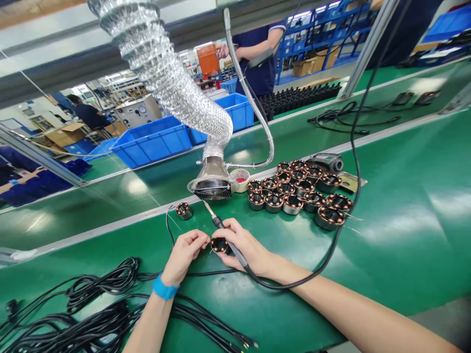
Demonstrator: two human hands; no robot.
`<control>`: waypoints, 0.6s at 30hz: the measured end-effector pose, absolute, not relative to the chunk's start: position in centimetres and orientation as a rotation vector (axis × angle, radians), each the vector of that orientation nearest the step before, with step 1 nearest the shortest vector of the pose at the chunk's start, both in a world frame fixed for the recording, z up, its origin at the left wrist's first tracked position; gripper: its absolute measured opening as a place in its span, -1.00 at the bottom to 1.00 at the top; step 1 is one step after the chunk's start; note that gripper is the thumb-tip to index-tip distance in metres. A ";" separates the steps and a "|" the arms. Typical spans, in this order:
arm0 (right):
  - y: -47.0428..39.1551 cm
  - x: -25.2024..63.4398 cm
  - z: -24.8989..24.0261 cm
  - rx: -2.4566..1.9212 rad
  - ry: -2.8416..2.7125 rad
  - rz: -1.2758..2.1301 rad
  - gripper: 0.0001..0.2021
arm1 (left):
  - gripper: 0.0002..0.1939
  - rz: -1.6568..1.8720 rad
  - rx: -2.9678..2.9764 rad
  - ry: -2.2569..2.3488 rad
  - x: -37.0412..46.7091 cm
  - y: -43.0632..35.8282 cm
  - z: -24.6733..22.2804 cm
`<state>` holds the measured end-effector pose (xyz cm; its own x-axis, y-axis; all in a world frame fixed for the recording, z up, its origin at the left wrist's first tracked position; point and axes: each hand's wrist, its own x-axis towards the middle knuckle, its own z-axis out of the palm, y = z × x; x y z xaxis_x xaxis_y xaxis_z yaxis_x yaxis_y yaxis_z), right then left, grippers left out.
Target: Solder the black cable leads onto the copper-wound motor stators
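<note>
My right hand (245,245) holds a soldering iron (230,241) with its tip pointing up and away, and its fingers also grip a small copper-wound stator (220,244). Beside the stator, the fingers of my left hand (187,250) are pinched at a thin wire near its left edge; a blue band is on that wrist. The iron's cable (312,277) passes over my right forearm. Just beyond the hands hangs a round fume extractor hood (212,179). One separate stator (184,210) stands to the left with a black cable near it.
Several stators (293,203) stand in a group at the right, by a small round container (240,179). Coiled black cables (103,279) lie at the lower left. A silver duct (176,83) hangs overhead. Behind the bench are blue bins (152,142) and a person in dark clothing (257,54).
</note>
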<state>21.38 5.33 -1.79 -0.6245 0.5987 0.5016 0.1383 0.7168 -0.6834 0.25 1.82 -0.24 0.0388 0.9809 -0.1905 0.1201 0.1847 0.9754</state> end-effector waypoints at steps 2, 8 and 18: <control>5.3 21.4 -1.7 -0.568 -2.171 0.798 -0.53 | -0.63 0.976 1.061 1.304 0.5 1.9 -0.1; 5.3 21.5 -1.8 -0.562 -2.165 0.789 -0.53 | -0.64 0.950 0.985 1.293 -0.1 1.6 0.2; 4.9 21.5 -1.4 -0.603 -2.155 0.783 -0.54 | -0.63 1.121 0.855 1.233 1.8 1.4 -0.1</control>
<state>21.53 4.95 -1.42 -0.6062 0.6270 0.4893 0.1669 0.7018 -0.6925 1.75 1.38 -0.12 -0.0271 0.9614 -0.2740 -0.1816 0.2648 0.9471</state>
